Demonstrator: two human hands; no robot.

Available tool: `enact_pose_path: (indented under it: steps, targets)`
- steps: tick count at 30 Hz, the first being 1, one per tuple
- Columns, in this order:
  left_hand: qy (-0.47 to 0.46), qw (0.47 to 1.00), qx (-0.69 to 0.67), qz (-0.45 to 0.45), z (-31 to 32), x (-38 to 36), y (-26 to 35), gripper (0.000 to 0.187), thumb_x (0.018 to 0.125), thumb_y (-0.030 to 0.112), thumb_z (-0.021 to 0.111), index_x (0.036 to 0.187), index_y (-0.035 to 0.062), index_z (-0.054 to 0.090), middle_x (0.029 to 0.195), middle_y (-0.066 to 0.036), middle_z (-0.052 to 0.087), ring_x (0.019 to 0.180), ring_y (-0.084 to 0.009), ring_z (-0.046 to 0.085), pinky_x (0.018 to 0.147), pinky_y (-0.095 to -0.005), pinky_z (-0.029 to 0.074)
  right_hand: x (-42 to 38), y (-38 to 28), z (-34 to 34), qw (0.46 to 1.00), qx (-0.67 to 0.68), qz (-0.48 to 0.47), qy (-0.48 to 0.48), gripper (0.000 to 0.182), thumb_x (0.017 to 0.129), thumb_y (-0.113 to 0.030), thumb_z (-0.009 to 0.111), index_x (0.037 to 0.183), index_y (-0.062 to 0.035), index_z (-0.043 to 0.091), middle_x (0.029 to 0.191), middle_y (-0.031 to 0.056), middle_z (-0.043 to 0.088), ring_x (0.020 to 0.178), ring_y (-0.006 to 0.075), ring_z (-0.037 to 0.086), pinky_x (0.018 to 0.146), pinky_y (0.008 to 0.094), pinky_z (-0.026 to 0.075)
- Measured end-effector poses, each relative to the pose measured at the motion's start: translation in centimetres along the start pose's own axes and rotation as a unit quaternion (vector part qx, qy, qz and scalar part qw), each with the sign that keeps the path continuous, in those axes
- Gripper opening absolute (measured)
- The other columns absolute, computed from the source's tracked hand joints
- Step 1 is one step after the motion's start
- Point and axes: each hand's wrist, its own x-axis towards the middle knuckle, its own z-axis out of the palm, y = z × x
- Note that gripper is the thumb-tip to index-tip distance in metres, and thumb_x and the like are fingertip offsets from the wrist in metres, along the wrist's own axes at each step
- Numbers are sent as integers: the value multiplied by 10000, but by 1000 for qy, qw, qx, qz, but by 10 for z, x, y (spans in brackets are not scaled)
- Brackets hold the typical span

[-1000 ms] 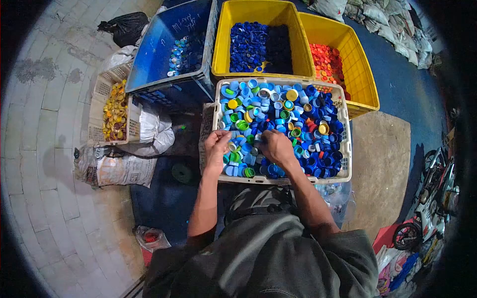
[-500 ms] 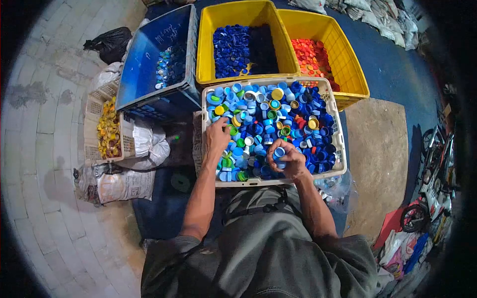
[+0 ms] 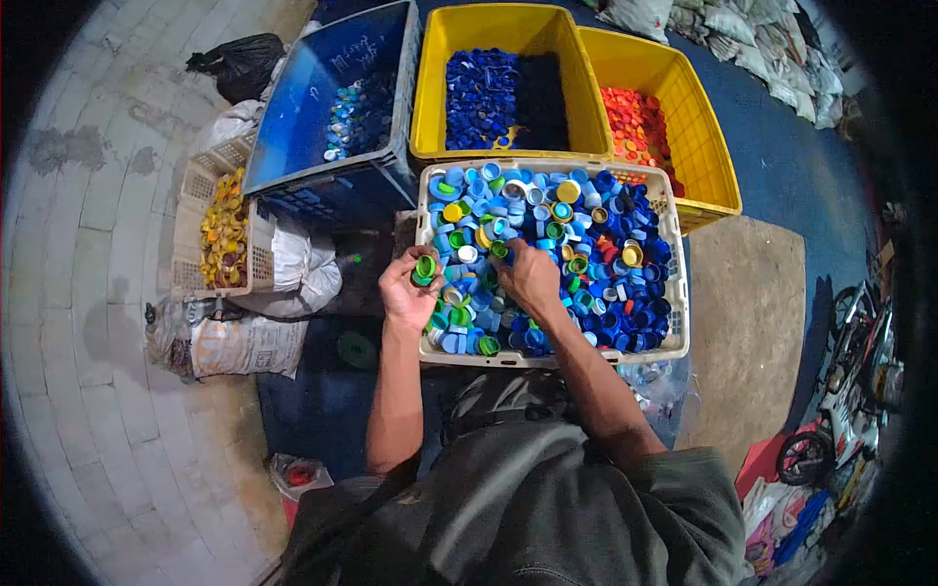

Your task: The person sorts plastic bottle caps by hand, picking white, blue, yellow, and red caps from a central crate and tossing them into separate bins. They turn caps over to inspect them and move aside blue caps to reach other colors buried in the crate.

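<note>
Sorting caps: left hand [image 3: 408,291] grips a green cap [image 3: 425,267]; right hand [image 3: 531,276], grip closed, digs in mixed-cap crate [image 3: 674,322]. Next, prob.: drop green w/ like colours.

White handwriting on blue crate [image 3: 322,98] wall, sack [image 3: 249,342] print: both illegible.

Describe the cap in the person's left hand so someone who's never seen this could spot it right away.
Find the white crate of mixed caps in front of the person, below the two yellow crates. At its left edge the left hand is raised, palm up. The green cap sits in its fingers, held above the pile rather than lying in it, open side showing a dark centre.
</note>
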Motion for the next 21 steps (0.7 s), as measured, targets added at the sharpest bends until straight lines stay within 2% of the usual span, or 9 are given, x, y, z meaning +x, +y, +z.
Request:
enact_pose_path:
  steps: [5, 10, 13, 14, 15, 16, 17, 18, 21]
  targets:
    - [48, 998, -37, -34, -23, -4, -3, 76, 853, 161, 629, 894, 100, 610, 863, -38, 597, 712, -144, 561, 557, -261, 466, 17, 1, 24, 996, -91, 11, 3, 310, 815, -325, 657, 932, -40, 622, 803, 223, 659, 754, 417, 646, 625, 517, 510]
    - [73, 989, 127, 25, -5, -4, -10, 115, 840, 127, 686, 948, 104, 653, 853, -26, 640, 628, -98, 555, 544, -258, 452, 21, 5, 28, 997, -41, -39, 49, 209, 831, -200, 614, 883, 2, 627, 850, 228, 657, 744, 400, 652, 631, 499, 509]
    - [83, 870, 485, 42, 20, -5, -5, 93, 854, 95, 672, 934, 49, 682, 817, -26, 645, 668, -121, 570, 608, -259, 442, 16, 12, 8, 990, 106, -72, 51, 211, 853, -198, 617, 878, 12, 624, 804, 190, 650, 715, 322, 649, 633, 435, 498]
    - [1, 781, 602, 166, 10, 3, -9, 140, 842, 39, 644, 965, 10, 705, 882, -86, 693, 766, -185, 643, 676, -325, 492, 11, 13, -4, 984, 168, -51, 33, 218, 861, -202, 619, 877, 15, 620, 782, 168, 645, 695, 288, 638, 627, 407, 489]
    - [-22, 732, 655, 186, 10, 8, -10, 187, 831, 18, 629, 1007, 17, 694, 886, -109, 688, 788, -226, 649, 686, -348, 499, 8, 16, -12, 973, 229, -30, 15, 224, 869, -205, 620, 876, 19, 617, 761, 145, 639, 676, 254, 626, 621, 379, 480]
    - [-46, 678, 705, 205, 10, 14, -10, 240, 820, -4, 614, 1048, 25, 683, 891, -132, 684, 810, -268, 655, 696, -370, 506, 5, 25, -16, 948, 316, -5, -33, 201, 912, -219, 597, 862, -24, 599, 692, 10, 561, 593, 107, 532, 552, 264, 423]
    - [-69, 619, 750, 224, 10, 19, -10, 295, 809, -26, 600, 1090, 32, 671, 895, -155, 680, 832, -309, 662, 707, -393, 513, 0, 30, -21, 919, 390, 16, -57, 190, 917, -219, 591, 870, -34, 595, 682, 6, 552, 579, 96, 515, 540, 253, 406]
    - [-87, 626, 748, 201, 11, 23, -10, 352, 802, -78, 548, 1110, 47, 665, 949, -194, 669, 874, -360, 649, 761, -407, 516, -6, 35, -26, 882, 462, 37, -80, 180, 921, -219, 586, 877, -45, 590, 672, 2, 543, 564, 84, 497, 528, 242, 389]
    - [-103, 627, 753, 169, 11, 35, -15, 356, 794, -76, 546, 1106, 46, 668, 988, -204, 665, 900, -351, 654, 778, -402, 517, -22, 46, -45, 742, 649, 75, -151, 194, 937, -256, 575, 868, -75, 568, 702, 10, 531, 571, 104, 473, 504, 253, 337]
